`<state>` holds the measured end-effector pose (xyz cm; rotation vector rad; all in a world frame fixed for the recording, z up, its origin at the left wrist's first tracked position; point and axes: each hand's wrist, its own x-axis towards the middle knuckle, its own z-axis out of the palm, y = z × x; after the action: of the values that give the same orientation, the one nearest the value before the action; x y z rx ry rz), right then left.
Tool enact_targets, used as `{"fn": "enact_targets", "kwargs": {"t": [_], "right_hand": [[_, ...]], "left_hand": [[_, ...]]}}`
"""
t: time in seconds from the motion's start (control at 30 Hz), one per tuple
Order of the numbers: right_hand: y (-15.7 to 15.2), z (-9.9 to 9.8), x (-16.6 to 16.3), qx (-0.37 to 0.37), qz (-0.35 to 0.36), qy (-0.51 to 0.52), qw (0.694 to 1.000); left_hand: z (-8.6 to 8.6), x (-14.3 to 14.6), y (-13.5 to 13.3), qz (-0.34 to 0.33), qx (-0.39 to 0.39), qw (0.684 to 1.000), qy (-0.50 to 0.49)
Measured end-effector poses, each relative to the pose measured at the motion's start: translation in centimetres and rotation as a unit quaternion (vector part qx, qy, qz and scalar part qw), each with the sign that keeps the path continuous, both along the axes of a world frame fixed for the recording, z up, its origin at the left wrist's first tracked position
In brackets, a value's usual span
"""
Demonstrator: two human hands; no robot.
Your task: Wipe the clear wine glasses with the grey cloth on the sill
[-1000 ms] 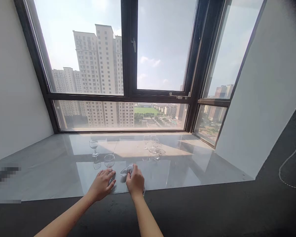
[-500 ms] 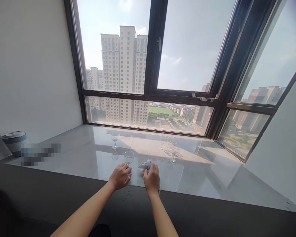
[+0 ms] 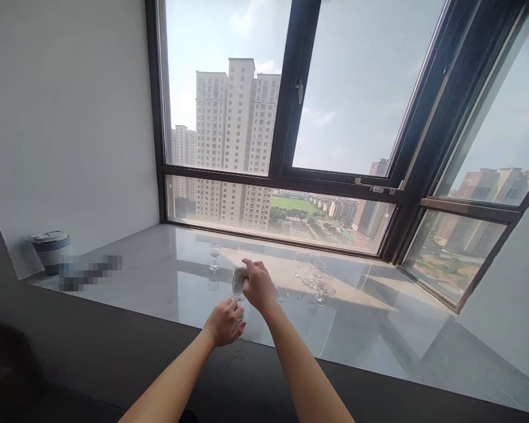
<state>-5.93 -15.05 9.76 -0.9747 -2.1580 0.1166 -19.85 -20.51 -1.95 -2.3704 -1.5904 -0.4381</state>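
Note:
My left hand is closed round the lower part of a small stemmed glass, just above the front edge of the sill. Over the bowl of that glass is my right hand, its fingers gripping a pale cloth against the glass. Much of the bowl is hidden by the cloth and fingers. Another stemmed glass stands upright behind my hands, to the left. Several more clear glasses stand close together on the right side of the sill.
The glossy grey sill runs beneath a dark-framed window. At the far left, a tub with a blue band stands by the wall, beside a pixelated dark patch. The sill's front edge drops off below my hands.
My right hand has brought the cloth left and up onto the glass in my left hand; before, it was beside the glass. The whole view has shifted slightly.

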Motion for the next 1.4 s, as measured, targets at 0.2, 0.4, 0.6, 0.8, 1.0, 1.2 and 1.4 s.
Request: {"fn": "enact_targets", "kwargs": {"t": [0.2,0.4,0.6,0.8,1.0,1.2,1.4], "right_hand": [[-0.3,-0.3,-0.6,0.014,-0.006,-0.132,0.991],[-0.9,-1.1,-1.0,0.017,-0.002,-0.121,0.992],[-1.4,-2.7,-1.9,0.028,0.009,-0.141,0.99],[-0.9,-3.2,-2.3,0.019,0.009,-0.15,0.988],[-0.4,-3.7,-2.6,0.023,0.006,-0.134,0.991],[-0.5,-4.1,-2.9,0.034,-0.009,-0.117,0.993],[-0.1,-5.0,-3.3,0.047,-0.019,-0.103,0.993]], "left_hand": [[-0.4,-0.1,0.2,0.001,0.001,1.0,-0.006],[-0.5,0.0,0.2,-0.01,0.014,1.0,-0.024],[-1.3,-0.3,0.5,-0.031,0.052,0.997,-0.041],[-1.2,-0.2,0.4,-0.026,0.05,0.998,-0.039],[-1.4,-0.4,0.6,-0.026,0.049,0.998,-0.038],[-1.4,-0.3,0.6,-0.022,0.041,0.998,-0.04],[-1.1,-0.2,0.6,-0.019,0.027,0.999,-0.04]]}}
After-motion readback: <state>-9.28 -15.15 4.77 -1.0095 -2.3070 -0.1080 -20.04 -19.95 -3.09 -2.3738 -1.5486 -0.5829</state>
